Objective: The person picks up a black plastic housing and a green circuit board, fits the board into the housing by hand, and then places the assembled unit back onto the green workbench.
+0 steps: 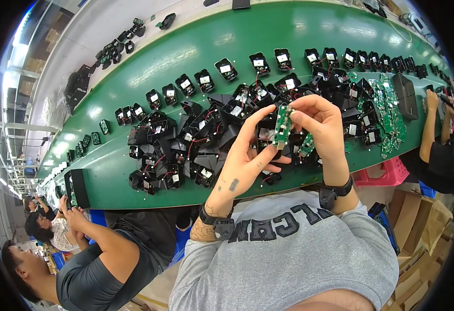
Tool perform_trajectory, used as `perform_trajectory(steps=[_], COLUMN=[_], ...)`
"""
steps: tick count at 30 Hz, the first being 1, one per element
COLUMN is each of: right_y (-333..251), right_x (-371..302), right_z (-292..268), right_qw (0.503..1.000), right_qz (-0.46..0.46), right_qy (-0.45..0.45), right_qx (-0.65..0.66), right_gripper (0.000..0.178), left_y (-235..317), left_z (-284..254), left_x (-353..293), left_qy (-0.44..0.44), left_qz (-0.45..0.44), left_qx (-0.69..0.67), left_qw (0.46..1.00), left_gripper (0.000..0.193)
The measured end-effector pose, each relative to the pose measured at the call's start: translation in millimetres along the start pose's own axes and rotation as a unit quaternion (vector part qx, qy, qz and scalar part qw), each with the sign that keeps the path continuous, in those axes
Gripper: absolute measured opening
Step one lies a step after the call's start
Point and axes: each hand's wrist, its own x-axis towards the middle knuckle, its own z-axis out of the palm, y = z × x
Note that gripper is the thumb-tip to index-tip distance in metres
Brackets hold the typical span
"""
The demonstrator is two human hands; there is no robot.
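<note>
A narrow green circuit board [282,129] stands nearly upright between my two hands, above a pile of black plastic housings [206,129]. My left hand [247,150] holds it, the thumb at its lower end and the index finger along its upper left side. The thumb and fingertips of my right hand [323,127] pinch its upper right edge. Below the right fingers a second green circuit board [306,145] shows; whether that hand touches it I cannot tell. Many housings have white labels and thin red wires.
The green work table [175,62] carries a row of housings [226,69] behind the pile. Right of it lie heaped circuit boards [387,114] beside a black bin [405,96]. Co-workers sit at left [97,249] and right [437,150]. A pink stool [385,173] and cardboard boxes [411,217] stand lower right.
</note>
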Motion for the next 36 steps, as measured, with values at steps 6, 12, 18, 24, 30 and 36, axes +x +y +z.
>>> perform_trajectory(steps=[6,12,18,24,30,36], right_y=[-1,-7,-3,-5,3,9], right_x=[-3,-13,-7,-22,-19,-32], right_z=[-2,3,1,-14,-13,-19], right_qw=[0.999,0.983,0.920,0.880,0.866,0.868], right_qz=[0.004,-0.101,-0.256,-0.336,-0.409,-0.401], right_qy=[-0.037,-0.016,-0.026,-0.030,-0.030,-0.046], right_qx=[0.000,-0.154,-0.297,-0.333,-0.286,-0.288], right_gripper=[0.016,0.015,0.026,0.039,0.023,0.013], left_y=[-3,-10,-20,-29,-35,-37], left_z=[0,0,7,14,16,29], left_x=[1,2,11,28,27,37], left_qy=[-0.016,-0.089,-0.004,-0.048,0.014,0.001], left_qz=[0.006,0.035,0.048,0.136,0.137,0.103], left_qx=[-0.016,-0.078,-0.048,-0.001,0.015,-0.037], left_qw=[1.000,0.992,0.998,0.990,0.990,0.994], left_gripper=[0.065,0.070,0.067,0.067,0.066,0.058])
